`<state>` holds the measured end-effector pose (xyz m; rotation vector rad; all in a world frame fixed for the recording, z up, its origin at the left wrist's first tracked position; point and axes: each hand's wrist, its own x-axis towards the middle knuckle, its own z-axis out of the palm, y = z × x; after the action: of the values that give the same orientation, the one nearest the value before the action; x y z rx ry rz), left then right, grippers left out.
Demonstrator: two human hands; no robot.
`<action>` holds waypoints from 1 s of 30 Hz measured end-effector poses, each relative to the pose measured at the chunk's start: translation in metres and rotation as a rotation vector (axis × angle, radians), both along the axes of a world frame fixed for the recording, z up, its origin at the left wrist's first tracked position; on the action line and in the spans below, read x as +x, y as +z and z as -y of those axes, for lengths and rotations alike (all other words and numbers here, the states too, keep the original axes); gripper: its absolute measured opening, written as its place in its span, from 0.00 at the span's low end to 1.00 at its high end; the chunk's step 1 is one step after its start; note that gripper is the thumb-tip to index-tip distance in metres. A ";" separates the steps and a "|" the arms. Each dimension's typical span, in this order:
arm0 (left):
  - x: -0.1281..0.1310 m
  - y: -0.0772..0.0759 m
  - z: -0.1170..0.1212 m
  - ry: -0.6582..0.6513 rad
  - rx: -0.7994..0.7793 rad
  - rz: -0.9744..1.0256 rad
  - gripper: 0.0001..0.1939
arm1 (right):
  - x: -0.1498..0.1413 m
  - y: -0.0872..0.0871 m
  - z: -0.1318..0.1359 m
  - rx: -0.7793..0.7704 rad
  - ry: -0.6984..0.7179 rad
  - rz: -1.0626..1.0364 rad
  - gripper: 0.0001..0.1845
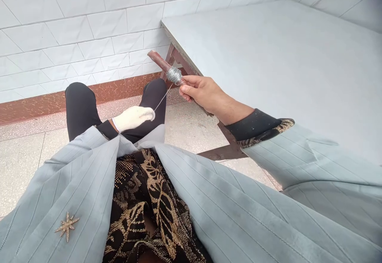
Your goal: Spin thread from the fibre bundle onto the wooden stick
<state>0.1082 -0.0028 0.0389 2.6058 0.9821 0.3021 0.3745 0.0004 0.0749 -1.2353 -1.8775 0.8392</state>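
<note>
My bare right hand (204, 94) grips the near end of a reddish-brown stick (158, 59), its fingers closed round it. Thin silvery wire (174, 75) is wound in a thick bundle about the stick, right beside my fingertips. From that bundle a single strand (163, 98) runs taut, down and left, to my left hand (134, 117). A white glove covers the left hand, which is closed on the strand above my thigh. The stick tilts up to the left, held off the table's edge. The strand's end is hidden in the glove.
A pale grey tabletop (268, 64) on a reddish-brown frame (228, 151) stands to the right. White wall tiles (113, 24) rise ahead, above a brown skirting band (38, 103). My knees (80, 100) are below, over a speckled floor (193, 129).
</note>
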 end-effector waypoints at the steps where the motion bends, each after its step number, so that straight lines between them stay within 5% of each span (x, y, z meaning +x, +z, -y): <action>1: 0.000 0.002 0.002 -0.028 0.063 -0.022 0.15 | 0.001 -0.003 -0.004 0.002 -0.037 0.024 0.11; 6: -0.001 0.011 0.009 -0.125 0.338 -0.144 0.15 | 0.004 -0.012 -0.014 0.023 -0.026 0.392 0.09; 11: -0.005 0.022 0.013 -0.053 0.551 -0.231 0.15 | 0.003 -0.011 -0.007 -0.051 0.237 0.722 0.13; 15: -0.007 0.031 0.009 0.019 0.550 -0.223 0.15 | 0.001 -0.007 0.004 -0.144 0.474 0.660 0.16; 20: -0.007 0.027 -0.006 0.147 0.343 0.020 0.17 | -0.002 0.000 0.015 -0.222 0.614 0.441 0.18; 24: -0.006 0.012 -0.010 0.239 0.131 0.129 0.17 | -0.003 0.006 0.015 -0.068 0.463 0.130 0.19; 27: -0.001 0.000 -0.004 0.083 0.034 0.032 0.16 | -0.003 0.009 0.013 0.049 0.176 -0.085 0.16; 30: 0.003 -0.005 0.002 -0.054 0.117 -0.118 0.15 | -0.001 0.005 0.006 0.020 0.031 -0.143 0.13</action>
<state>0.1111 -0.0050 0.0339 2.7790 0.9565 0.1989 0.3730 -0.0057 0.0796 -1.1072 -1.7904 0.8993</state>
